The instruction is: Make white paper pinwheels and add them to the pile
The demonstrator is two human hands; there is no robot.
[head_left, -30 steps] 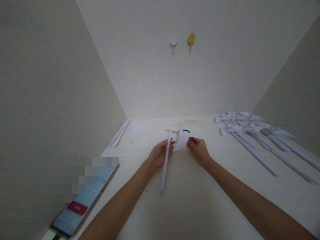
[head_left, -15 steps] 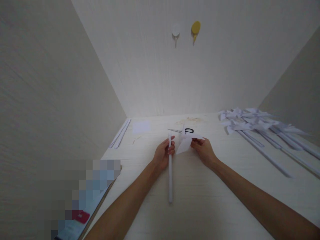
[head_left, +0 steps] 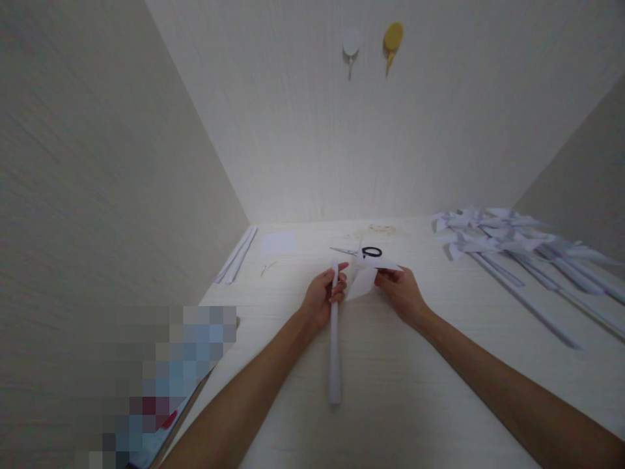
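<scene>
My left hand point(head_left: 322, 293) is closed around a rolled white paper stick point(head_left: 334, 355), held with its lower end toward me. In my right hand point(head_left: 401, 293) a white paper pinwheel point(head_left: 364, 280) is pinched by one of its blades. The pinwheel is just right of the stick's upper end; whether the two touch, I cannot tell. Behind the pinwheel lies a pair of scissors point(head_left: 372, 252) with black handles, its blades pointing left and partly covered by the paper.
Several paper pinwheels on sticks point(head_left: 508, 244) are heaped at the right. Rolled paper sticks point(head_left: 239, 257), a white paper square point(head_left: 278, 242) and thin pale strips point(head_left: 267, 268) lie at the left. More pale bits point(head_left: 382, 229) lie near the wall, below two hooks point(head_left: 393, 37).
The view has shifted slightly. The stick's lower end has tilted a little toward me. Both hands keep their hold on the stick and the pinwheel.
</scene>
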